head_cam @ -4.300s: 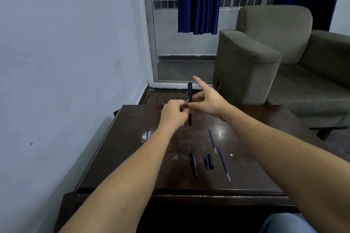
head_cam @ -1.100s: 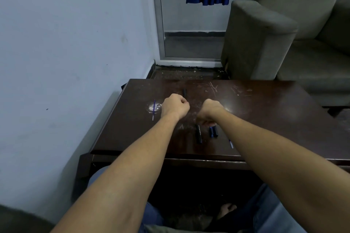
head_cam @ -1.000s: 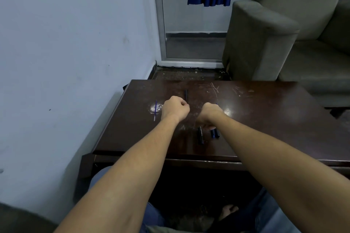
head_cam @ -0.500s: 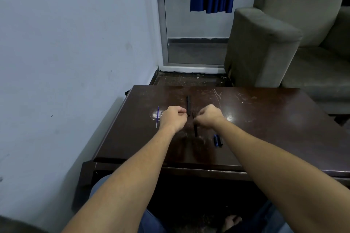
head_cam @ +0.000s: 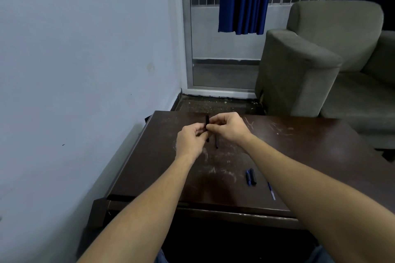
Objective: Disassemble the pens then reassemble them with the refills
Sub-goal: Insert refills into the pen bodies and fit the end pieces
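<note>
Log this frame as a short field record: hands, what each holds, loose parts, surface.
left hand: closed on an upright dark pen
right hand: pinching the same pen, a second dark piece hanging below it
loose parts: two caps side by side; a blue refill right of them, partly behind the right forearm
surface: dark scratched table

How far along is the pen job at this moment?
Midway, as far as I can tell. Done: two short pen pieces lie apart on the table, so disassembly has happened. In hand: the left hand and right hand hold two dark pen parts close together. Left: a blue refill lies loose near the front edge, not yet fitted.
</note>
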